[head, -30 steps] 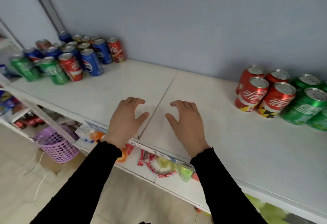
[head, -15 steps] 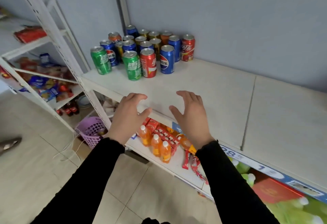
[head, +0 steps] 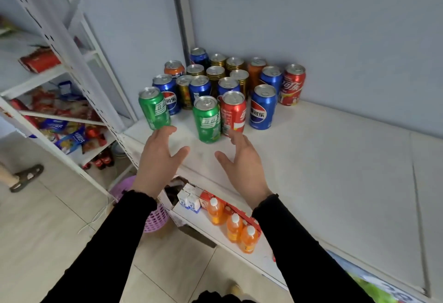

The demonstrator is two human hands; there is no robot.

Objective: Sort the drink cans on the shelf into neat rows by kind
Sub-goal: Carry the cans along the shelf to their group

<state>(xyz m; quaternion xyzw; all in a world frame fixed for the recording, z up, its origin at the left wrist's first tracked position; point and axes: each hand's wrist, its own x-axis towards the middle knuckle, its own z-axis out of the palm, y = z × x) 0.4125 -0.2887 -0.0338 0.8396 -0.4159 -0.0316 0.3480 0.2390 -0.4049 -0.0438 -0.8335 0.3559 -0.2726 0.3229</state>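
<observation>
A mixed cluster of drink cans stands in the back left corner of the white shelf (head: 335, 171). In front are a green can (head: 154, 108) at the left edge, a second green can (head: 207, 119), a red can (head: 233, 113) touching it, and a blue can (head: 262, 107). Behind them are several blue, gold and orange cans and another red can (head: 292, 84) by the wall. My left hand (head: 159, 159) hovers open just below the left green can. My right hand (head: 243, 163) is open in front of the red can. Neither hand holds anything.
A white upright post (head: 79, 68) bounds the shelf's left end, with a snack rack (head: 60, 120) beyond it. Below the shelf's front edge are orange bottles (head: 233, 227), small cartons and a purple basket (head: 153, 216) on the floor. A person's sandalled foot (head: 25, 177) is at left.
The view has swung left from the sorted red and green cans at the right end toward the mixed cluster. Both open hands moved forward and now sit close to the front cans.
</observation>
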